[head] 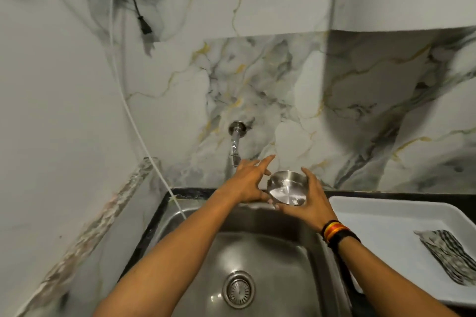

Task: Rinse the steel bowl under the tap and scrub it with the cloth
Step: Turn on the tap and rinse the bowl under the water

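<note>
A small steel bowl (287,188) is held above the back edge of the sink (260,247), its hollow tilted toward me. My right hand (310,201) grips it from the right side and underneath. My left hand (248,180) is spread open just left of the bowl, its thumb near the rim and its fingers reaching up by the tap (235,143) on the wall. No water stream is visible. A striped cloth (448,256) lies in a white tray (373,216) on the right.
The steel sink has a round drain (238,289) near me. A white hose (134,121) runs down the left wall into the sink. A black cable (140,8) hangs at the upper left. A marble ledge (103,219) borders the left side.
</note>
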Available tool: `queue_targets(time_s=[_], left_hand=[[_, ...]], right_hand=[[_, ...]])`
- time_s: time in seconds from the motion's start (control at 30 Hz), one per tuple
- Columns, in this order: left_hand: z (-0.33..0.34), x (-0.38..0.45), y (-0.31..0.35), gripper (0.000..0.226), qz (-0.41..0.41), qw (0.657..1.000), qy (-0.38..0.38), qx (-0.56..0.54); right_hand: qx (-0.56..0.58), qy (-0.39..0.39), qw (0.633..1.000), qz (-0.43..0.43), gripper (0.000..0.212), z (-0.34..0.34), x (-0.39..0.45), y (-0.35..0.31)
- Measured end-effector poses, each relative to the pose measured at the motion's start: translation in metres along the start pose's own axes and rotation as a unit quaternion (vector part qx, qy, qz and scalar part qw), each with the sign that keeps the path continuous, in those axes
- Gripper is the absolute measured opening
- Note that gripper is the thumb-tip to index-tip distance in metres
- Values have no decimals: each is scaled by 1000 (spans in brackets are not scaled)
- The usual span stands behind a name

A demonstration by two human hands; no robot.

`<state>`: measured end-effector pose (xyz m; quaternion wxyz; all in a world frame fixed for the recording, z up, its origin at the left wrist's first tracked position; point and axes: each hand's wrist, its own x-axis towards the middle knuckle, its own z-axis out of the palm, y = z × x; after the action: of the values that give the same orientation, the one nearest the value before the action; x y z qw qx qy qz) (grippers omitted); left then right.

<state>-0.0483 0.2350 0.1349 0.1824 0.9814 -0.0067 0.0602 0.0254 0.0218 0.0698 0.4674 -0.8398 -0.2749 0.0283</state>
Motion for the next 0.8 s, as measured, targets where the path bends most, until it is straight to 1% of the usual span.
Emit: queue_targets(time_s=[0.03, 0.1, 0.13, 0.17, 0.23, 0.27, 0.37, 0.47, 0.53, 0.6, 0.67, 0.73, 0.8], left_hand=[[-7, -4, -10, 106, 5, 999, 31, 12], [-16, -8, -26, 75, 13, 991, 132, 25], [-19, -9, -34, 66, 12, 982, 187, 30], [-20, -8, -39, 63, 6, 973, 228, 34], [-20, 0, -47, 68, -12, 963, 268, 41], [-20, 7, -50, 74, -21, 962, 269, 44], [-14, 29, -59, 93, -49, 969, 236, 55], [-5, 47, -68, 102, -85, 971, 214, 60], [2, 55, -74, 101, -97, 971, 210, 67], [6, 57, -80, 93, -85, 966, 236, 58], [9, 59, -83, 88, -64, 961, 269, 25], [11, 60, -84, 90, -52, 956, 287, -2], [12, 61, -85, 96, -37, 958, 285, -24]], right_hand=[[18, 12, 1000, 9, 135, 9, 3, -2], [35, 20, 999, 19, 132, 25, 8, -1], [34, 15, 999, 20, 133, 33, 10, 0], [31, 8, 999, 22, 134, 40, 11, 1], [25, -6, 999, 22, 137, 53, 12, -2], [22, -13, 999, 20, 138, 60, 13, -5], [7, -36, 999, 8, 139, 78, 17, -13], [-11, -47, 999, 4, 140, 91, 25, -17], [-19, -54, 998, 6, 141, 98, 30, -14], [-20, -56, 998, 14, 141, 103, 35, -11], [-20, -58, 998, 23, 141, 108, 41, -7], [-19, -61, 998, 30, 141, 114, 42, -3], [-17, -66, 997, 36, 140, 120, 42, 2]])
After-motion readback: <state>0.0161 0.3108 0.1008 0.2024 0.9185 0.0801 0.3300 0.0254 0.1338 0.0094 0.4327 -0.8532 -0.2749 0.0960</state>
